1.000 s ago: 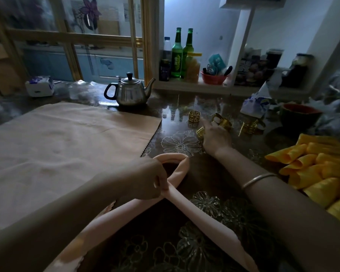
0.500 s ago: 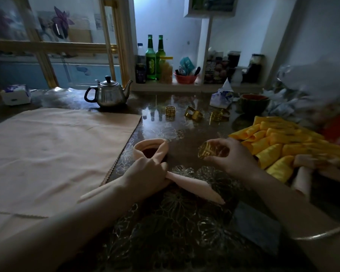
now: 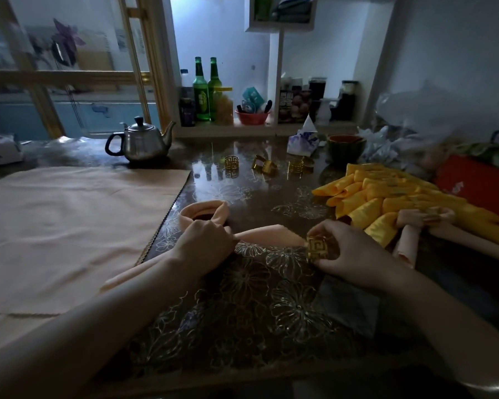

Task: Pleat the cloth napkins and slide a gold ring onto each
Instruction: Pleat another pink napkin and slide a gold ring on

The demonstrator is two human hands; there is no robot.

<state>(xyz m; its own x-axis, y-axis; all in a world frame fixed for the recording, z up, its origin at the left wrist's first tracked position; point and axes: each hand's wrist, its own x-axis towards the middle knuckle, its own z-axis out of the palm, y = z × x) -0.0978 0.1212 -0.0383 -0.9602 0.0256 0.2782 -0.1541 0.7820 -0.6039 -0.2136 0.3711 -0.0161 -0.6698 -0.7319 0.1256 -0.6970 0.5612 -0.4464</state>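
Dimly lit and glossy, the dark flower-patterned worktop (image 3: 242, 298) is backed at 12 o'clock by a white shelf on which two green bottles (image 3: 205, 90) are stood; a steel teapot (image 3: 143, 142) is set at 11 o'clock; a flat peach cloth (image 3: 69, 226) is spread over the 9 o'clock side. Near the centre a pleated napkin (image 3: 268, 236), peach in colour, is laid and bent into a loop towards 12 o'clock, its two tails crossed below the loop; the crossing is gripped by the left hand (image 3: 206, 240), whose fingers are curled tightly round the cloth. One tail is run out towards 3 o'clock; at its tip a gold ring (image 3: 317, 249) with a fretwork pattern is pinched by the right hand (image 3: 349, 251), the fingers (image 3: 321, 229) being narrowed onto the ring's top and the thumb pressed beneath; the tip is met by the ring's edge, though whether it has entered the opening cannot be told. The other tail is partly covered by the left forearm, towards 8 o'clock. Three spare rings (image 3: 231, 162) are left at 12 o'clock, well apart from both hands, between the teapot and a dark bowl (image 3: 346, 144); at 2 o'clock a heap of rolled yellow napkins (image 3: 366, 197) is piled; just beside it, at 3 o'clock, a ringed peach napkin (image 3: 408, 240) is laid.
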